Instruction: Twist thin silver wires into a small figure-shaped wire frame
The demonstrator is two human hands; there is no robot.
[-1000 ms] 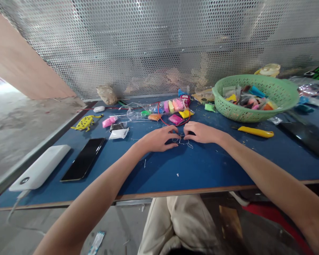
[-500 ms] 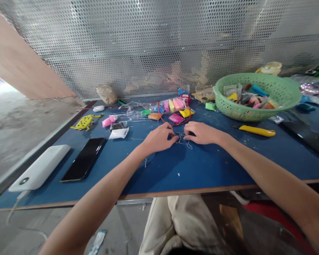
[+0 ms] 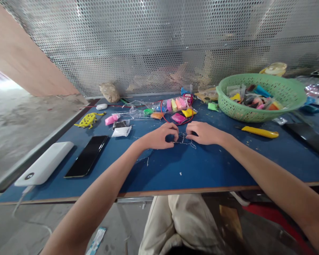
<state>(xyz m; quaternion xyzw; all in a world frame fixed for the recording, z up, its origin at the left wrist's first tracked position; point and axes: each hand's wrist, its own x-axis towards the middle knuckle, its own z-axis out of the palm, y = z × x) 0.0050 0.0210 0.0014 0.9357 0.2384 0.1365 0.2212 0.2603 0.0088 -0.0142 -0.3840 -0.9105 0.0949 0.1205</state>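
Head: thin, looped silvery strands (image 3: 185, 142).

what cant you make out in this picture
Head view:
Thin strands: partly hidden by the left hand and right hand; too fine to show what they form.
Green basket: its front wall hides what lies low inside.
Dark flat object: cut off by the picture's right edge.

The counter (image 3: 215, 170) is blue, and the thin strands (image 3: 193, 145) look silvery white. The toy animal (image 3: 88, 120) is yellow with black spots. The basket (image 3: 244, 114) is light green, the knife (image 3: 260, 132) yellow, the phone (image 3: 87, 156) black and the power bank (image 3: 46, 163) white.
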